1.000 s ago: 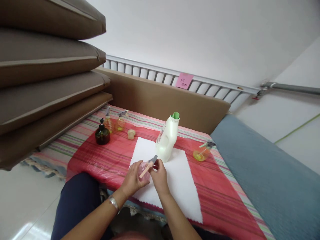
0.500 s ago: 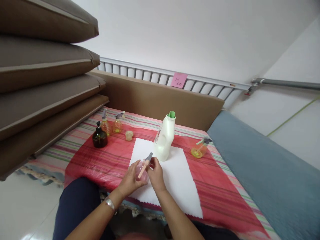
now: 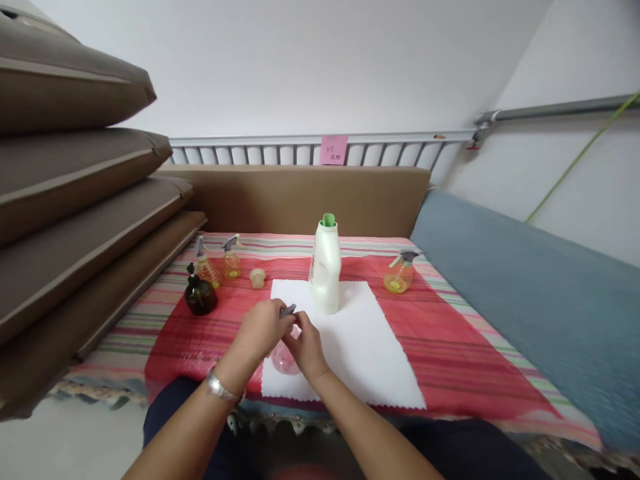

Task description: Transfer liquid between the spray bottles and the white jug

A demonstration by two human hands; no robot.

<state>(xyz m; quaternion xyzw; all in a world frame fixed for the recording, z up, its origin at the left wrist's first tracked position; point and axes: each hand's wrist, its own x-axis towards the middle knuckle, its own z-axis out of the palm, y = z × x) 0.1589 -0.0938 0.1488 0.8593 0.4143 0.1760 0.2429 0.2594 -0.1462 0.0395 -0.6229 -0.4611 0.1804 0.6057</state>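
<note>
A small pink spray bottle (image 3: 284, 360) rests on the white cloth (image 3: 360, 347) near the table's front edge. My left hand (image 3: 263, 327) is closed over its grey spray head (image 3: 288, 310) from above. My right hand (image 3: 307, 347) is closed against the bottle's right side, at the neck. Most of the bottle is hidden by both hands. A tall white jug with a green spout (image 3: 326, 267) stands upright at the cloth's far edge, just beyond my hands.
A dark pump bottle (image 3: 200, 293), two amber spray bottles (image 3: 220, 263) and a small cup (image 3: 257, 277) sit at the back left of the red sheet. Another amber spray bottle (image 3: 397, 273) stands right. Brown cushions (image 3: 75, 200) are stacked left; a blue mattress (image 3: 525, 293) lies right.
The view has swung to face the table squarely. My left hand moved from the bottle's body up onto the spray head; the bottle now sits lower on the cloth.
</note>
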